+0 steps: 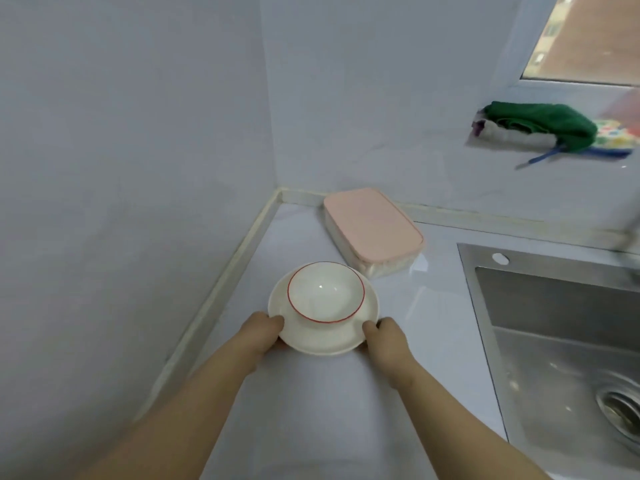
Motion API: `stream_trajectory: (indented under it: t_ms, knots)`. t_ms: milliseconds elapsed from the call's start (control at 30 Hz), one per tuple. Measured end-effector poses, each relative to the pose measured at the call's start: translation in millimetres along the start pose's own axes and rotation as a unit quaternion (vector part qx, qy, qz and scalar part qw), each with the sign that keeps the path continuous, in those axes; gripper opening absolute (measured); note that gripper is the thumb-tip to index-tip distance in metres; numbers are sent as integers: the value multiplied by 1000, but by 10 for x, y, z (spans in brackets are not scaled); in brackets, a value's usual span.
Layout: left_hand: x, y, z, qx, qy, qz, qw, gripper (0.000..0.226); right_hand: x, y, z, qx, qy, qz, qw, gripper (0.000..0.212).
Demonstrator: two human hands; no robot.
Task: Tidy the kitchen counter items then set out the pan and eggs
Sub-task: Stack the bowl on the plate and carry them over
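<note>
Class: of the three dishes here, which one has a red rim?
The small bowl standing on the plate. The plate is plain white, and the box behind them has a pink lid.

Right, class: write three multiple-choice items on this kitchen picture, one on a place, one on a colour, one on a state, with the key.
1. Where does the bowl stand? A on a stove; B on the plate; C in a pan.
2. What colour rings the bowl's rim? A blue; B red; C green.
3. What grips the plate? A the left hand and right hand; B one hand only; C nothing.
Key: B, it sits on the plate; B, a thin red line shows; A, fingers clasp opposite edges.
</note>
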State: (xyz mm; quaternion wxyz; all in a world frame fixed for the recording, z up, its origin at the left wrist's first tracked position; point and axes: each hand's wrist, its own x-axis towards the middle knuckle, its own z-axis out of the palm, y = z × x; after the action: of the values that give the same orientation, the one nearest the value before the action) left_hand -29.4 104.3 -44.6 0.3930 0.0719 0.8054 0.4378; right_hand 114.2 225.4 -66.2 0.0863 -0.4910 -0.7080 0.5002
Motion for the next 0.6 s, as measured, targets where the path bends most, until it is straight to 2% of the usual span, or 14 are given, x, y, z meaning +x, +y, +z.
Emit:
stream_trajectory:
  t_ms: [133,300,467,600]
  knots:
    - [-187,-32,-21,-46,-42,5,998,13,-333,89,-29,59,22,15,998,36]
    - [-441,-58,194,-39,-114,15,993,19,-685,245,-334,132,65,48,988,23]
    - [-773,42,642,-5,-177,62,982,20,-1235,559,-727,241,131,88,958,9]
    - [-1169,36,1189,43,-254,88,962,19,-1765,937,-1092,299,212,119,923,12]
